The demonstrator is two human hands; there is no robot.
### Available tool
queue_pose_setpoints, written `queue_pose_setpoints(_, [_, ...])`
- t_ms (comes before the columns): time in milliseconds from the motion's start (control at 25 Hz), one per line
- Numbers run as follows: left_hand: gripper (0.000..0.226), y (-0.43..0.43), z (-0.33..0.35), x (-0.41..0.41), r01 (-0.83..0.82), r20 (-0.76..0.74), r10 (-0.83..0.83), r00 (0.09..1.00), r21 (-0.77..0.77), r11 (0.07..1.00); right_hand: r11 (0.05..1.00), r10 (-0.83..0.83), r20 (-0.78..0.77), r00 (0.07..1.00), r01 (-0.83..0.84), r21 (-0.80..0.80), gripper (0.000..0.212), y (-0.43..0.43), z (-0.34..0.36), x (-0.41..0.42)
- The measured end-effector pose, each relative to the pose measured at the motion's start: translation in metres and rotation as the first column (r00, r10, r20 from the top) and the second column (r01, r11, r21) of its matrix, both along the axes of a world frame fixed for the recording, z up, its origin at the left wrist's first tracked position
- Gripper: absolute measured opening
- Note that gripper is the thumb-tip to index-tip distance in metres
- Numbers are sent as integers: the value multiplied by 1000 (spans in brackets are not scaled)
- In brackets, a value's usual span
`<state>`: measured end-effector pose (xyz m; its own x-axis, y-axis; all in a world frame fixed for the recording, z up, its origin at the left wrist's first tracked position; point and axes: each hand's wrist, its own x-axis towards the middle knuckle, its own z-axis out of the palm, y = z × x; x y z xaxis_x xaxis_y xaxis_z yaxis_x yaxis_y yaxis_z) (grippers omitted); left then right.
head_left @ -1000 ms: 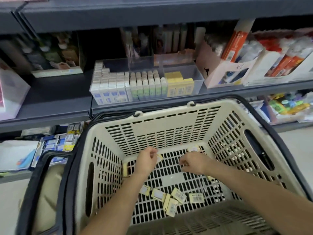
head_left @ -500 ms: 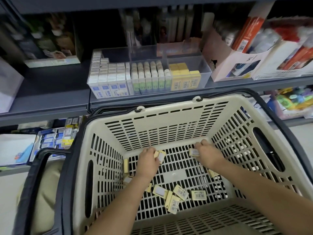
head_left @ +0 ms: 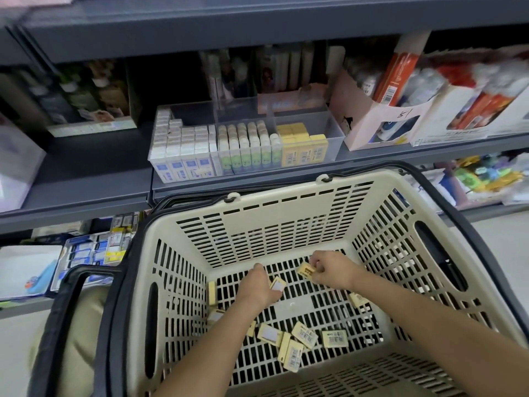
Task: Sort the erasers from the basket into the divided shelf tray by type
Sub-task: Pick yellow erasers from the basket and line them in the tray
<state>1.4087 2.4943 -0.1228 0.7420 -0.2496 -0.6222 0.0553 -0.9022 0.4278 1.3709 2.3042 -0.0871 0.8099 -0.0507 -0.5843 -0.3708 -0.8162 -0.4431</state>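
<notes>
Both my hands are inside the beige slotted basket [head_left: 286,222], near its far wall. My left hand [head_left: 259,286] grips a yellow eraser [head_left: 277,284] with a white label. My right hand [head_left: 332,269] pinches another yellow eraser [head_left: 307,271]. Several more yellow erasers [head_left: 303,336] lie loose on the basket floor, one [head_left: 211,293] leaning against the left wall. On the shelf above stands the clear divided tray [head_left: 332,130]: blue-and-white erasers [head_left: 183,150] on the left, green-and-white ones [head_left: 247,144] in the middle, yellow ones [head_left: 303,147] on the right.
Black basket handles [head_left: 446,190] frame the rim. A pink cardboard box [head_left: 372,130] with bottles stands right of the tray, a display box [head_left: 91,107] on the left. Stationery packs [head_left: 94,247] fill the lower shelf on the left.
Both hands have lifted a little off the basket floor, each with a yellow eraser. The right hand has turned its eraser into view. The camera has tilted slightly.
</notes>
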Motion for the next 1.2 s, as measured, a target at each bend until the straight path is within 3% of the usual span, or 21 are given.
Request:
queue_pose_setpoints(120, [45, 4, 1, -4, 46, -82, -49, 995, -33, 998, 935, -210, -86, 974, 225, 275, 10, 11, 12, 1])
queue_pose_setpoints(200, [41, 4, 5, -4, -112, -214, 67, 974, -203, 973, 894, -258, -126, 958, 286, 344, 9, 16, 19, 0])
queue_pose_setpoints(320, [24, -1, 25, 3, -520, -522, 269, 810, -426, 740, 832, -335, -133, 933, 359, 422, 11, 22, 29, 1])
queue_pose_setpoints(400, [19, -2, 33, 7, -667, -673, 256, 694, -469, 578, 803, -397, -102, 912, 399, 444, 15, 23, 36, 2])
queue_pose_setpoints(480, [26, 0, 37, 7, -731, -758, 188, 625, -483, 482, 789, -418, -80, 905, 405, 462, 16, 24, 42, 2])
queue_pose_setpoints(640, [52, 5, 34, 3, -669, -732, 97, 674, -549, 502, 816, -285, -61, 956, 276, 508, 16, 33, 43, -2])
queue_pose_setpoints(800, [36, 15, 30, 8, -670, -727, 160, 667, -492, 556, 824, -229, -99, 968, 247, 510, 17, 31, 38, -8])
queue_pose_setpoints(880, [25, 25, 28, 8, -697, -771, 183, 610, -411, 588, 935, -54, -145, 988, 101, 340, 24, 33, 30, -17])
queue_pose_setpoints(960, [24, 34, 24, 6, -703, -819, 154, 553, -359, 614, 974, 170, -200, 965, -134, 182, 37, 40, 14, -29])
queue_pose_setpoints(1120, [25, 45, 19, 4, -731, -869, 106, 484, -335, 594, 877, 472, -201, 858, -480, 12, 63, 51, -8, -45])
queue_pose_setpoints(1200, [27, 45, 20, 3, -739, -876, 94, 473, -336, 584, 740, 641, -185, 745, -664, -109, 71, 50, -11, -49])
